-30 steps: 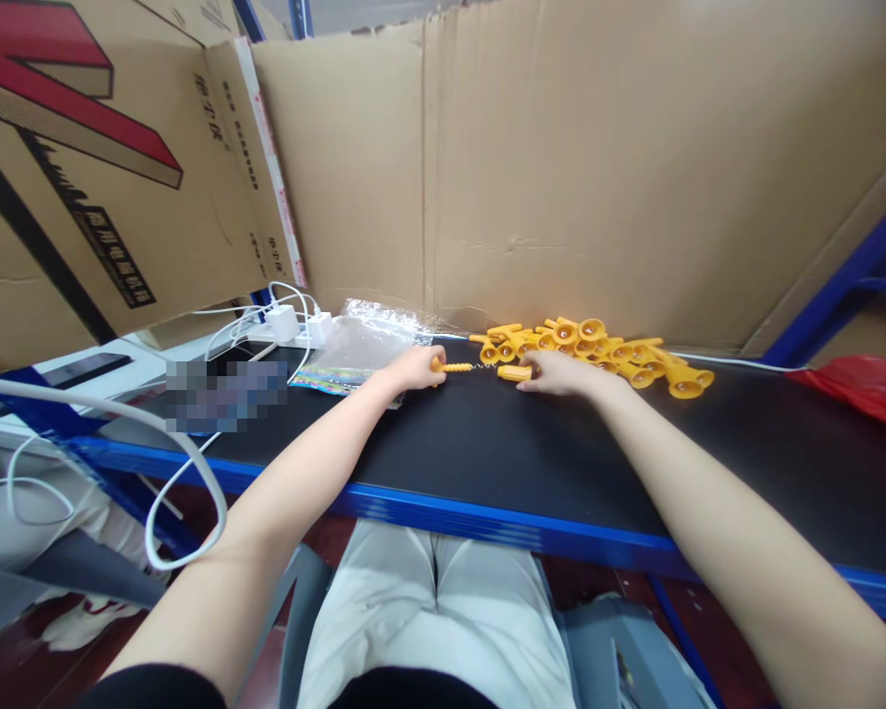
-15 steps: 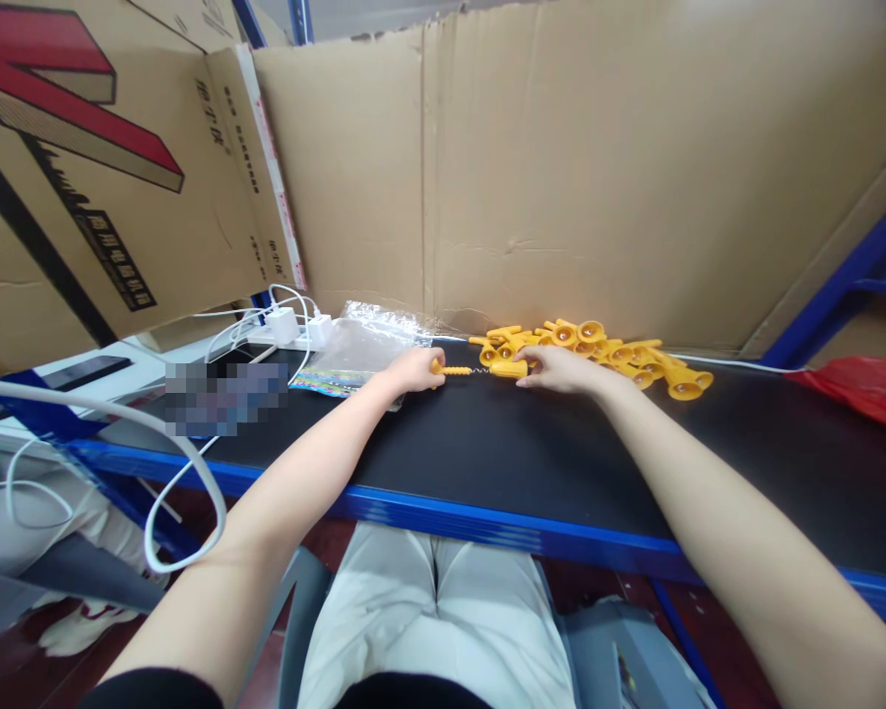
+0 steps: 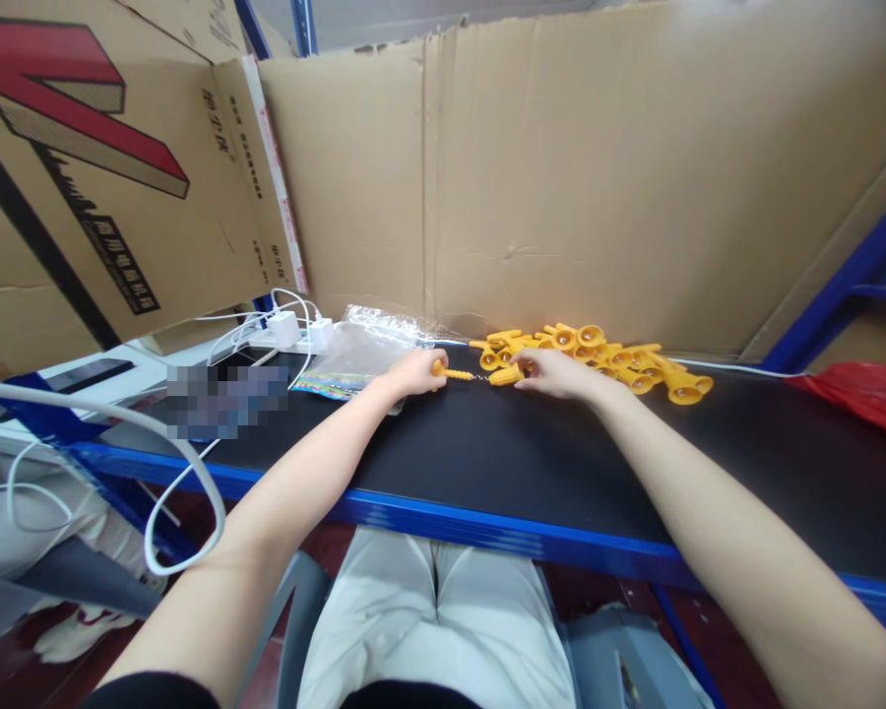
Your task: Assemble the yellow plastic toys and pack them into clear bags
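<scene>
My left hand (image 3: 411,371) is closed round the end of a thin yellow ribbed rod (image 3: 454,373) that lies on the black table top (image 3: 487,443). My right hand (image 3: 553,373) pinches a short yellow sleeve (image 3: 506,375) at the rod's other end, with a small spring showing between the two parts. Right behind my right hand lies a pile of several yellow trumpet-shaped plastic parts (image 3: 605,354) against the cardboard wall.
A clear plastic bag (image 3: 358,345) lies left of my left hand. White chargers and cables (image 3: 287,330) sit at the far left. A red bag (image 3: 863,394) is at the right edge. Cardboard sheets (image 3: 561,167) wall the back. The table has a blue front edge (image 3: 487,527).
My right hand has brought the yellow sleeve leftward to the rod's tip and tilted it. My left hand has kept still. The camera has tipped slightly.
</scene>
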`<action>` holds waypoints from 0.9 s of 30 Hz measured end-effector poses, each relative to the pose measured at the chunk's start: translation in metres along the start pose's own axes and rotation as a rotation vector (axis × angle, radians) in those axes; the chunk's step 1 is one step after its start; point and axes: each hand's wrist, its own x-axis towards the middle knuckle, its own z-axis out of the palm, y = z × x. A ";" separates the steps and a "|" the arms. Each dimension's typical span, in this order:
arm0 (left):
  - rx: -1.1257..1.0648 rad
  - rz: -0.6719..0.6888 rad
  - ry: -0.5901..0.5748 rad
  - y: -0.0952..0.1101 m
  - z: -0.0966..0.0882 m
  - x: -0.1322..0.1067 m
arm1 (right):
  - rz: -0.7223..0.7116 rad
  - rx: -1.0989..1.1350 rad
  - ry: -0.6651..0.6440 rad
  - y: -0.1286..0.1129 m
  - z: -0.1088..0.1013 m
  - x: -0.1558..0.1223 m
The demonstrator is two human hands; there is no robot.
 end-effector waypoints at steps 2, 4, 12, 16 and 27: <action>-0.015 0.002 0.004 0.000 0.000 0.000 | -0.004 0.033 0.013 0.000 0.000 0.000; -0.030 -0.004 0.000 0.001 -0.001 0.000 | -0.016 0.061 0.024 0.005 0.001 0.003; -0.144 0.023 0.014 0.004 0.000 -0.001 | -0.019 0.382 -0.037 0.011 0.005 0.005; -0.116 0.048 0.030 0.004 0.000 -0.001 | -0.059 0.402 -0.058 -0.002 0.003 0.001; -0.041 0.005 0.064 0.008 0.001 -0.003 | -0.056 0.501 -0.109 0.002 0.004 0.001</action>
